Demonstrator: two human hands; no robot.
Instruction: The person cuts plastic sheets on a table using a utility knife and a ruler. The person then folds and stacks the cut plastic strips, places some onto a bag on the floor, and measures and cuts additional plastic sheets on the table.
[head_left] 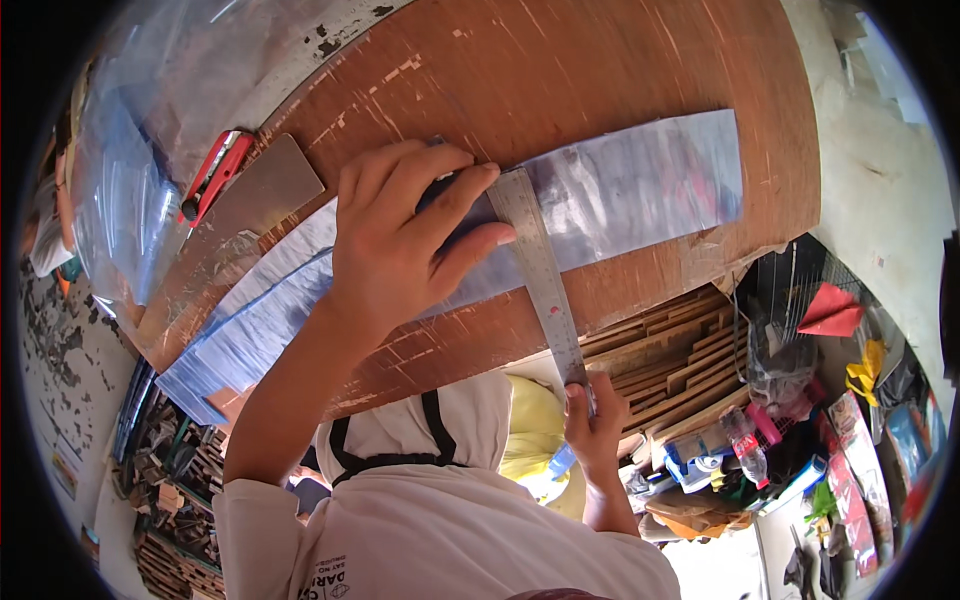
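Note:
A long strip of clear bluish plastic sheet [640, 185] lies in layers across the brown wooden board. My left hand [385, 235] rests on it with thumb and fingers apart, the index fingertip by the far end of a steel ruler [545, 275]. Something dark shows partly between those fingers; I cannot make out what it is. The ruler crosses the strip and runs past the board's near edge. Below that edge, my right hand [597, 415] is closed around the ruler's near end. A red utility knife [215, 175] lies to the left, beyond the left hand's reach.
The worn brown board [640, 60] has chipped marks. Beside the knife is a flat brownish plate [270, 190]. Clear plastic sheeting [125, 170] is heaped at the left. Stacked wood strips [680, 350] and cluttered bottles and bags [745, 450] sit below the near edge.

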